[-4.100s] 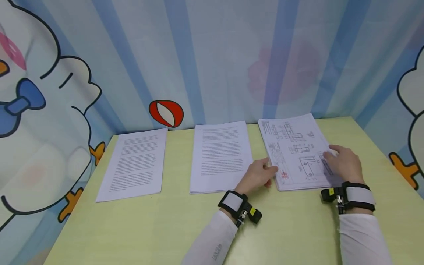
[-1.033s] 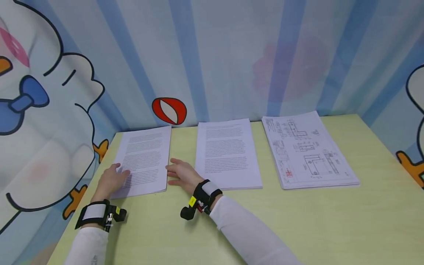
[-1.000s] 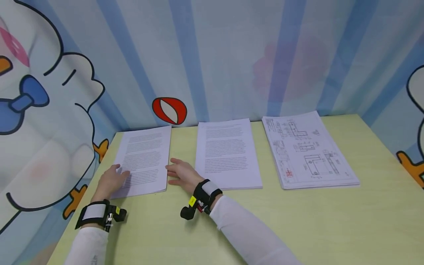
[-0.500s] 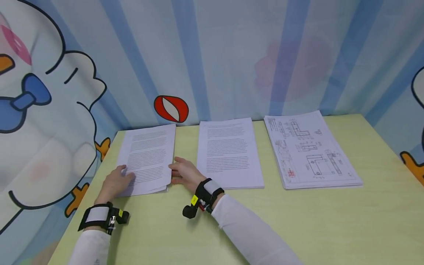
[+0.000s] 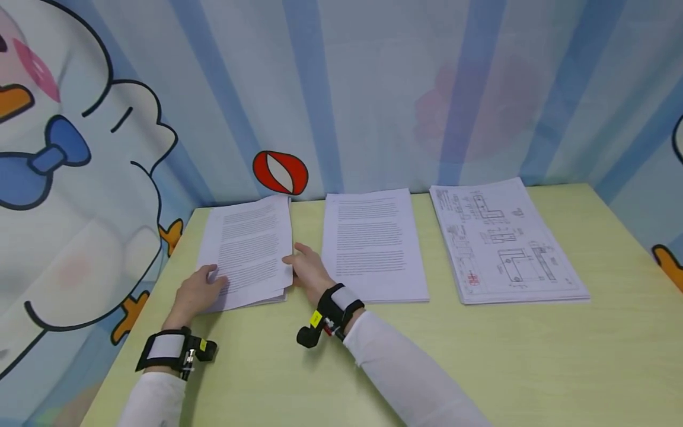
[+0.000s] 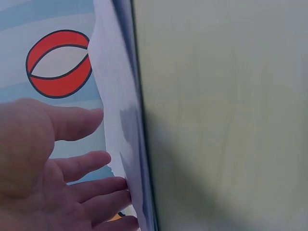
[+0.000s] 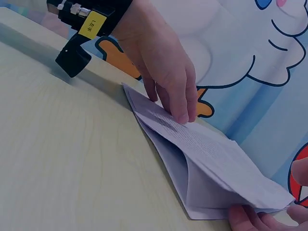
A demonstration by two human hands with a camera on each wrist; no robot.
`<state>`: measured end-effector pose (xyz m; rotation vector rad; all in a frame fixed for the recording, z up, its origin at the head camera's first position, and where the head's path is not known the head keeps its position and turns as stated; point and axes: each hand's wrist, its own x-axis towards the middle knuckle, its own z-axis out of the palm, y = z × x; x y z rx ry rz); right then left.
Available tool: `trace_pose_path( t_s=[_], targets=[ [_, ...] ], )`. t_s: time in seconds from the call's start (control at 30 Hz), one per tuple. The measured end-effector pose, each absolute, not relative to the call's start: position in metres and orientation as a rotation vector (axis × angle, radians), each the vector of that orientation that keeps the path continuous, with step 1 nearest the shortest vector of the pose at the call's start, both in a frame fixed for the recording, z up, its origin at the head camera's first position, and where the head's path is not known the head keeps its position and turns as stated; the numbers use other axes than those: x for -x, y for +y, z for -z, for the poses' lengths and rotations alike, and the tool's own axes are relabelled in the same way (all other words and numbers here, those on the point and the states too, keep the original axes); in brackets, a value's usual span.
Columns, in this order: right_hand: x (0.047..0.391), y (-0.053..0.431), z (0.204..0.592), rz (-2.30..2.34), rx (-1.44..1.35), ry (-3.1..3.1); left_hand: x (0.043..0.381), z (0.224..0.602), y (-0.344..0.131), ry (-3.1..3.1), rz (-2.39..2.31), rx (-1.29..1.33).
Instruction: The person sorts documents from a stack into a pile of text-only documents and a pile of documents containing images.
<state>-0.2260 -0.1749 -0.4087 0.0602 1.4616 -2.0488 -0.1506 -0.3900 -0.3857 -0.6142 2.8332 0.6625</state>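
A stack of printed paper [image 5: 251, 237] lies at the far left of the table. My right hand [image 5: 312, 271] grips the right edge of its upper sheets, thumb on top and fingers beneath. In the right wrist view those lifted sheets [image 7: 207, 149] bow up, leaving a gap above the lower sheets [image 7: 168, 159]. My left hand [image 5: 197, 292] is at the stack's left edge. Seen from the left wrist, its fingers [image 6: 103, 207] are fairly straight, tips against the paper's side, with the thumb raised.
A second text-printed stack [image 5: 368, 237] lies in the middle, just right of my right hand. Farther right is a stack topped with technical drawings [image 5: 507, 243]. A cartoon-printed curtain [image 5: 373, 89] hangs behind the pale yellow table [image 5: 427, 356].
Both hands went from the drawings stack to the left stack. Over the last second, the right hand raised the right edge of the upper sheets, shifting them off the lower ones.
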Motion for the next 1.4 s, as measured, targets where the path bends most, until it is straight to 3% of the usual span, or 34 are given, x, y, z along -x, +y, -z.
trace_pose_path(
  t_s=[0.37,0.6,0.8,1.1,1.4],
  targets=[
    [0.229,-0.173,0.405,2.004,0.013,1.563,0.151,0.386,-0.383,2.863,-0.704,0.603],
    [0.227,-0.179,0.408,1.958,0.050,1.746,0.161,0.420,-0.398,2.943,-0.704,0.576],
    [0.229,-0.175,0.420,1.954,0.038,1.777,0.149,0.387,-0.367,2.909,-0.820,0.619],
    [0.229,-0.173,0.420,2.005,0.040,1.596,0.152,0.388,-0.389,2.906,-0.984,0.794],
    [0.230,-0.164,0.416,2.050,0.059,1.362,0.158,0.383,-0.401,2.507,-1.532,1.015]
  ],
)
